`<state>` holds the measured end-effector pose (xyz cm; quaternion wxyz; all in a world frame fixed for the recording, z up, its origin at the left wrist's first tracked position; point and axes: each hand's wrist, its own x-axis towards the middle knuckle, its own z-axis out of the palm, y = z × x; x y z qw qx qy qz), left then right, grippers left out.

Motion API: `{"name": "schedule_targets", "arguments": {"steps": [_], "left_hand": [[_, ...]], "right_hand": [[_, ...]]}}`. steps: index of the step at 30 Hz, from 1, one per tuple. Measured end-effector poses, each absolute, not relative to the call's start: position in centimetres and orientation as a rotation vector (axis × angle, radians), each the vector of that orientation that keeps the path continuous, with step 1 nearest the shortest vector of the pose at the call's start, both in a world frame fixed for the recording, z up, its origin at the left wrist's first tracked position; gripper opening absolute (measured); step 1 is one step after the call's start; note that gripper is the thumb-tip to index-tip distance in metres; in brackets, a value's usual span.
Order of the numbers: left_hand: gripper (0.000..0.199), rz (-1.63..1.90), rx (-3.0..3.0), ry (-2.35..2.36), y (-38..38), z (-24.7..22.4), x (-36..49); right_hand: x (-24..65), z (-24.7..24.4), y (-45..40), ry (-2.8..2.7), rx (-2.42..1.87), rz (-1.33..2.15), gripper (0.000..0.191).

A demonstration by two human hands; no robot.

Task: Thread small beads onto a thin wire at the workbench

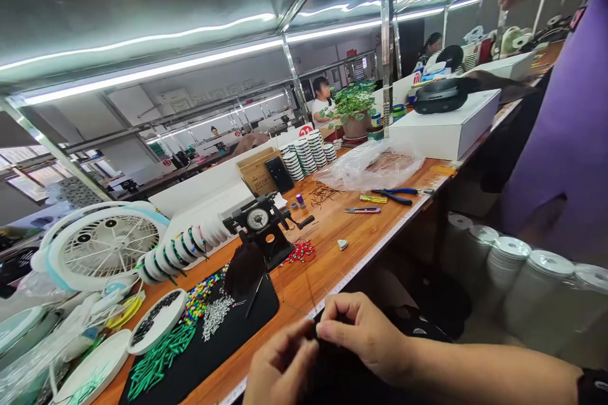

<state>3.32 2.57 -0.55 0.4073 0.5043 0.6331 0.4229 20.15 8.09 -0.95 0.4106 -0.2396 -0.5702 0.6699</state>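
Observation:
Both hands are close together in front of the bench's front edge. My left hand is closed, thumb and forefinger pinched together. Beside it, my right hand is curled in a pinch too. A thin dark cord rises in a loop from between the fingertips; its ends are hidden. Nearby on a black mat lie green cord pieces, clear beads, coloured beads and a dark pointed tool. Behind stands a black hand-cranked machine with a dial.
Red beaded cords, a cutter, blue-handled pliers and a plastic bag lie on the bench. White dishes, a spool row and a fan are left. A person in purple stands right.

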Motion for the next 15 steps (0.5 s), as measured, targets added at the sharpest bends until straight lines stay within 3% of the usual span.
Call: {"name": "schedule_targets", "arguments": {"steps": [5, 15], "left_hand": [[0.029, 0.611, 2.213, 1.969, 10.3, 1.4, 2.3], [0.024, 0.361, 2.425, 1.920, 14.3, 1.1, 2.2]], "right_hand": [[22.7, -0.6, 8.8, -1.469, -0.655, 1.599, 0.023], [24.5, -2.0, 9.0, -1.475, -0.696, 1.647, 0.020]]}}
